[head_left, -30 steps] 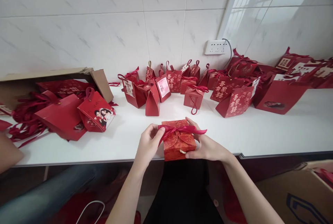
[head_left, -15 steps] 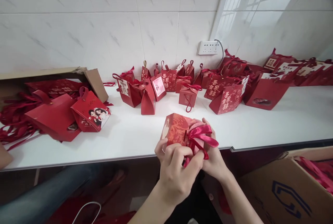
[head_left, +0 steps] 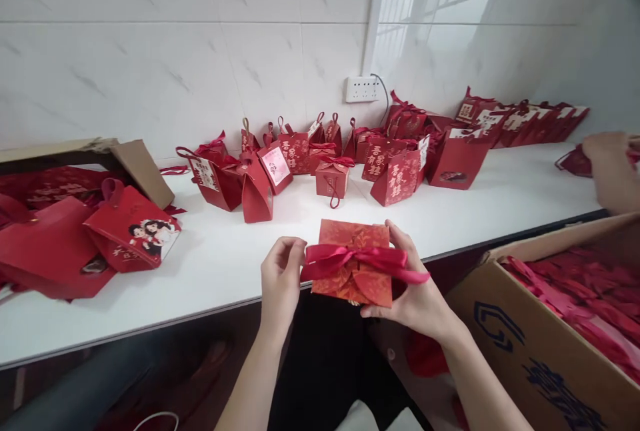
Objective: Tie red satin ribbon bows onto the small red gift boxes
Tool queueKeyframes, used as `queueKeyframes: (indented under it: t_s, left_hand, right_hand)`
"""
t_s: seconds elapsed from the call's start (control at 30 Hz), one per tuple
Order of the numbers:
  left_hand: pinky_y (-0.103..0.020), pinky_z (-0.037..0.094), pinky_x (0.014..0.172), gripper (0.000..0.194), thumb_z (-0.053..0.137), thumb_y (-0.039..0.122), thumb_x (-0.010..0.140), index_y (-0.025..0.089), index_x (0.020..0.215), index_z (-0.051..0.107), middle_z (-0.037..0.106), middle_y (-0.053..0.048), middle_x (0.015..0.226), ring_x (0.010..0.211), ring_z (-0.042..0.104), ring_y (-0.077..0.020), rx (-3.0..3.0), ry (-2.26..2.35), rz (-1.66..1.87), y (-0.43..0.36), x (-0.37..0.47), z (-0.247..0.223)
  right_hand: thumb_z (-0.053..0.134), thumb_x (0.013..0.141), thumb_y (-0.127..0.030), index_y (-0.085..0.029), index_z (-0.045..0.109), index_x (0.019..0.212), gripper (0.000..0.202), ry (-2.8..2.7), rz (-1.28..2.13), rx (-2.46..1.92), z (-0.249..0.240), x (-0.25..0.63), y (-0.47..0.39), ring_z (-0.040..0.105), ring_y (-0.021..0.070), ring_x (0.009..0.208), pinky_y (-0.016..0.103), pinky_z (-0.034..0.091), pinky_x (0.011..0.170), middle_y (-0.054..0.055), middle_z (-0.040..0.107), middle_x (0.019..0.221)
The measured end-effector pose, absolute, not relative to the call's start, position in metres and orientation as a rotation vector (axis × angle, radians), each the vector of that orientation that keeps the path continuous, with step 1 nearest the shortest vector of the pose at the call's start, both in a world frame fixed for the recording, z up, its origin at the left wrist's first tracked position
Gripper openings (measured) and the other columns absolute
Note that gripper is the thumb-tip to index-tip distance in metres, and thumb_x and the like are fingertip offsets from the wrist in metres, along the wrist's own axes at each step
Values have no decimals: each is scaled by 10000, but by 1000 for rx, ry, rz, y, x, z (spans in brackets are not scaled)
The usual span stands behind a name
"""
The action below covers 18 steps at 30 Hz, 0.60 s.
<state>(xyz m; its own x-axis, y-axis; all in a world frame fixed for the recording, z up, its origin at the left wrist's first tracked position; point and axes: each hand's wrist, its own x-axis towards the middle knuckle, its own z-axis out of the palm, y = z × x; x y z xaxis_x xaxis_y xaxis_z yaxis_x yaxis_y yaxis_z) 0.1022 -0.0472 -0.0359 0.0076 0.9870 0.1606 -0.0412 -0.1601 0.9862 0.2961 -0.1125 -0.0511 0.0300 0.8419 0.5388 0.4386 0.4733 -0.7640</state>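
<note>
An orange-red patterned box [head_left: 370, 291], with a crimson ribbon [head_left: 373, 259] tied in a bow over its folded top, is held above the counter's front edge. My right hand [head_left: 413, 291] grips the box's right side, thumb and fingers spread around it. At the left, my left hand [head_left: 283, 277] pinches the ribbon's left end between thumb and curled fingers. Behind the box a small red box [head_left: 331, 179] with a bow and a cord loop stands on the white counter [head_left: 220, 251].
Several red gift boxes [head_left: 400, 176] line the tiled wall. An open carton [head_left: 133, 171] with red boxes lies at the left. Another carton [head_left: 520, 331], full of red ribboned items, is at the lower right. Another person's hand [head_left: 613, 167] is at the far right.
The view has turned to the right. The box has been turned with its bowed top towards the camera, and my left hand has moved off the box to the ribbon's left end. Another person's hand has appeared.
</note>
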Motion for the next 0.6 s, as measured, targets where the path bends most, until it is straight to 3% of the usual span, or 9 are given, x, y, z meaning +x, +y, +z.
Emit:
queueKeyframes:
  t_s: [0.13, 0.27, 0.4, 0.5, 0.6]
  left_hand:
    - [-221, 390, 592, 226, 518, 372, 793, 174, 687, 545, 463, 38, 583, 583, 475, -108, 1290, 1085, 1172, -41, 119, -62]
    - [-257, 405, 685, 238, 484, 379, 821, 185, 698, 547, 542, 12, 664, 690, 526, -146, 1611, 1063, 1000, -57, 143, -75]
    - [-252, 416, 674, 274, 426, 396, 864, 191, 736, 555, 580, 5, 710, 699, 546, -148, 1879, 807, 745, -80, 168, -94]
    - [-244, 432, 651, 295, 359, 350, 889, 189, 760, 569, 607, -6, 731, 697, 569, -147, 2018, 702, 458, -93, 185, -123]
    - [-317, 455, 791, 272, 356, 215, 855, 178, 868, 625, 675, -59, 884, 840, 626, -199, 2253, 675, 52, -104, 197, -153]
  right_hand:
    - [771, 607, -491, -282, 349, 1365, 893, -1049, 808, -1039, -40, 307, -119, 443, 308, 1243, 493, 363, 1036, 86, 453, 1361]
    - [588, 733, -608, -260, 561, 1126, 525, -533, 1239, -848, -18, 329, -126, 618, 255, 983, 435, 516, 834, 58, 652, 1072]
    - [502, 789, -619, -218, 607, 986, 459, -369, 1519, -684, -8, 351, -141, 648, 198, 833, 350, 544, 691, 49, 689, 941]
    - [452, 816, -622, -219, 618, 946, 455, -401, 1466, -678, -14, 361, -153, 642, 175, 884, 329, 530, 750, 42, 691, 979]
    - [350, 821, -681, -238, 621, 938, 532, -482, 1343, -779, -17, 366, -163, 638, 193, 923, 386, 515, 807, 46, 688, 1016]
